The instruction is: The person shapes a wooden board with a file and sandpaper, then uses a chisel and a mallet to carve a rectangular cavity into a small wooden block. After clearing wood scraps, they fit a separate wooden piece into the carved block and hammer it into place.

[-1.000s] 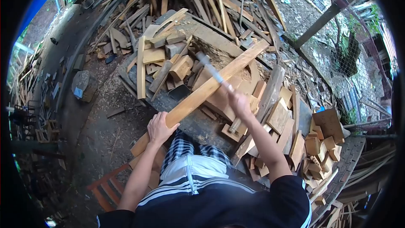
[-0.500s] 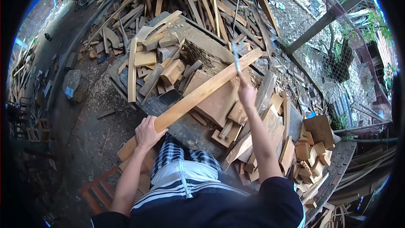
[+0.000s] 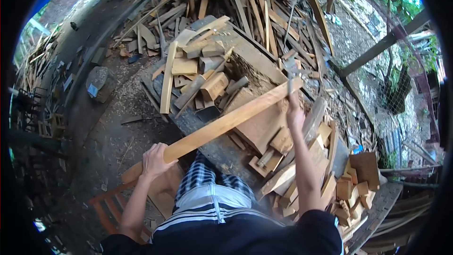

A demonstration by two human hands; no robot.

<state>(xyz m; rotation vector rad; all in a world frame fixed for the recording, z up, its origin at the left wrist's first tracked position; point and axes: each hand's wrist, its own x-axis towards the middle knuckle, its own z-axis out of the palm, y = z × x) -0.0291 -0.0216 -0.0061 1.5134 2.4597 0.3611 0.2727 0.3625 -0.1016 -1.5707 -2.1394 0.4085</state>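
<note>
A long wooden board (image 3: pixel 231 119) slants over the cluttered bench from lower left to upper right. My left hand (image 3: pixel 156 160) is wrapped round the board near its lower end. At the board's upper end is my right hand (image 3: pixel 295 108), its fingers closed on the handle of a thin metal blade tool (image 3: pixel 290 82). The blade lies against or just over the board's end; its exact shape is blurred. Beneath the board rests a flat brown wood block (image 3: pixel 257 127) on the dark bench top (image 3: pixel 207 156).
Cut blocks (image 3: pixel 214 86) are heaped on the bench's left part, and more offcuts (image 3: pixel 349 193) lie at the right. Behind stands a large pile of scrap wood (image 3: pixel 250 14). A slatted reddish wooden piece (image 3: pixel 106 208) is at lower left, a stump (image 3: pixel 100 84) at left.
The view has shifted, so the bench appears further right. My right hand and the tool are lower against the board's upper end, and the board lies at a slightly flatter slant.
</note>
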